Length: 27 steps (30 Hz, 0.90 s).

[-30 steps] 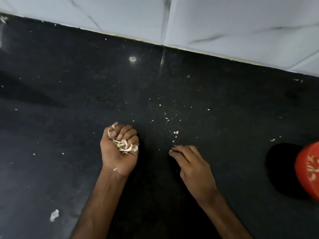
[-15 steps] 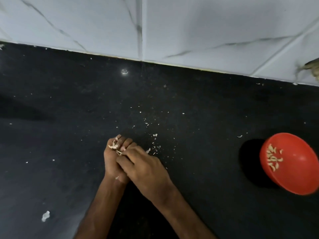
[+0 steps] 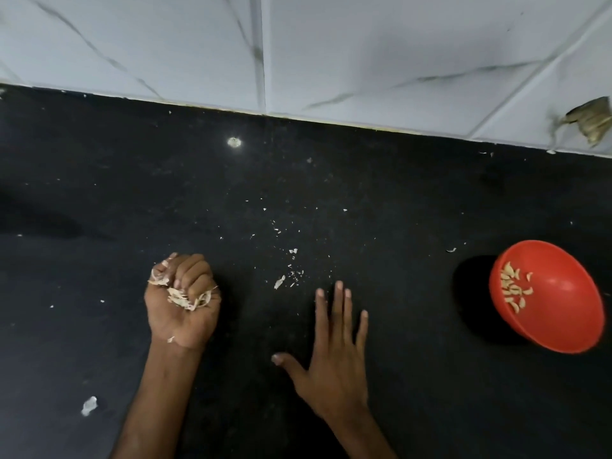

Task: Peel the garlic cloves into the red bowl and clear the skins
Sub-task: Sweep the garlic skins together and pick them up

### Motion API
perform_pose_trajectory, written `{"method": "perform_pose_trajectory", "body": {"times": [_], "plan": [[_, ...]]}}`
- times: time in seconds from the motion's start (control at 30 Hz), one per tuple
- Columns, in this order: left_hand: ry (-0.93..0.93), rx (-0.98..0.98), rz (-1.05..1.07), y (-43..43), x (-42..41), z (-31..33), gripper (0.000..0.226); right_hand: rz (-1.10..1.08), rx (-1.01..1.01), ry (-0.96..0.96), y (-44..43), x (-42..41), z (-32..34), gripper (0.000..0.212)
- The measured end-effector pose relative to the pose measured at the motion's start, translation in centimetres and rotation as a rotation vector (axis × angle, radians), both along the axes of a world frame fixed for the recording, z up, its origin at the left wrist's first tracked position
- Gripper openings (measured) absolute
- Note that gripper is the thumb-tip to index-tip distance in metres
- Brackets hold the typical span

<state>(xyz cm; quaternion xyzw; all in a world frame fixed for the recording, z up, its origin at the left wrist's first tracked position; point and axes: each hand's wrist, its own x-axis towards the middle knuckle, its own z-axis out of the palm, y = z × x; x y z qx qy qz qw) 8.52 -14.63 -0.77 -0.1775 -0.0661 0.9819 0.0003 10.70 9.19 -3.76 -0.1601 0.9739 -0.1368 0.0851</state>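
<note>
Presently, item by item. Red bowl [image 3: 563,299]: on the black counter [image 3: 331,180], peeled garlic cloves [image 3: 513,289] gathered against its inner wall.

Right hand [image 3: 334,359]: left of the bowl and nearer to it than the other hand, palm down, fingers straight and spread, thumb out sideways, holding nothing. Contact with the counter cannot be told.

Loose skin bits [image 3: 280,282]: scattered further left of the bowl, just beyond those fingertips.

Left hand [image 3: 182,303]: well apart from the bowl, fingers clenched round a wad of garlic skins [image 3: 185,298] that pokes from the fist.

Larger flake [image 3: 89,405]: farthest from the bowl, beside the left forearm.
</note>
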Motion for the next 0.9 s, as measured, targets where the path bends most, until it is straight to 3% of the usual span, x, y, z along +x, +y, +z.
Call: {"method": "perform_pose_trajectory", "body": {"times": [0.2, 0.33, 0.4, 0.5, 0.6, 0.83, 0.9], "plan": [[0.070, 0.014, -0.001, -2.4, 0.9, 0.2, 0.047, -0.183, -0.148, 0.080, -11.5, -10.9, -0.2, 0.093], [0.095, -0.004, -0.024, -2.5, 0.4, 0.6, 0.045, 0.066, -0.190, 0.135, -14.5, -16.5, -1.1, 0.056], [0.088, -0.011, -0.041, -2.1, 0.1, 0.7, 0.045, 0.165, -0.239, 0.218, -12.6, -15.9, -1.4, 0.050], [0.090, -0.005, -0.066, -1.2, -0.4, 0.6, 0.041, 0.239, -0.252, 0.241, -7.3, -11.2, -1.3, 0.069], [0.082, -0.016, -0.083, -0.4, -0.5, 0.4, 0.036, 0.317, -0.234, 0.248, -1.8, -6.2, -1.0, 0.073], [0.082, -0.023, -0.141, 1.9, -1.2, -0.9, 0.039, 0.323, -0.265, 0.190, 3.6, -4.7, -0.5, 0.041], [0.092, -0.049, -0.169, 2.7, -1.6, -1.1, 0.036, 0.162, -0.367, 0.212, 5.1, -6.2, -0.9, 0.044]]}}
